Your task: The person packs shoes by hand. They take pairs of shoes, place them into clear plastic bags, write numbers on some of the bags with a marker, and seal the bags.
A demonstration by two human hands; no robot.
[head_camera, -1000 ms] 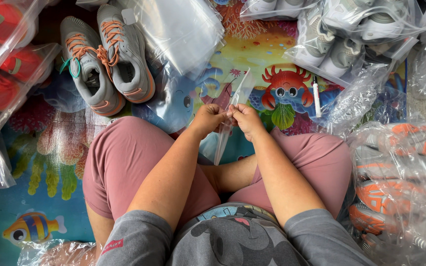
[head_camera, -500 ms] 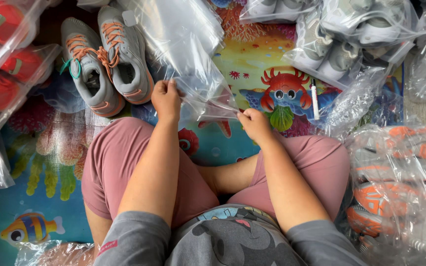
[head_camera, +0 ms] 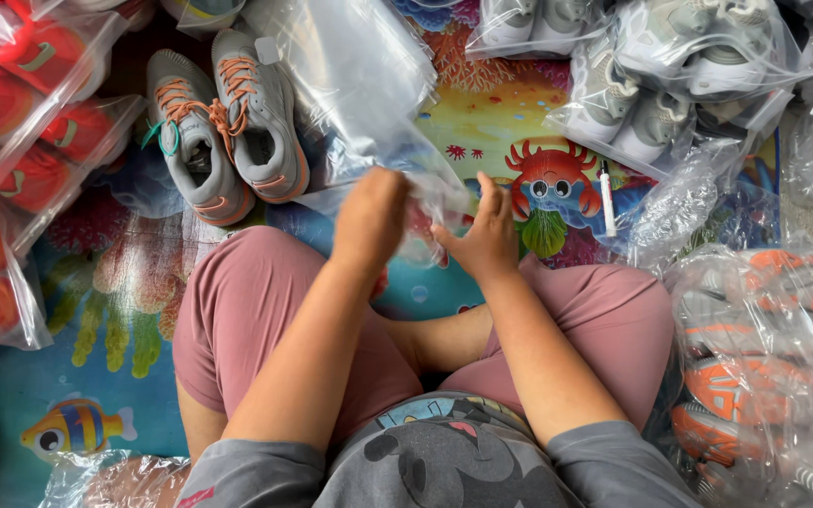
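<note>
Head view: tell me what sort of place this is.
Probably a home floor used as a shoe-packing spot. A sea-creature play mat covers the floor, bagged sneakers are piled around, a loose grey pair waits, and both hands work a clear plastic bag.

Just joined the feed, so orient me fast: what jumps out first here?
Both hands, left hand and right hand, hold a clear plastic bag at centre, above crossed legs. A loose pair of grey shoes with orange laces lies upper left on a colourful sea-creature mat, with bagged shoes heaped all around.
</note>
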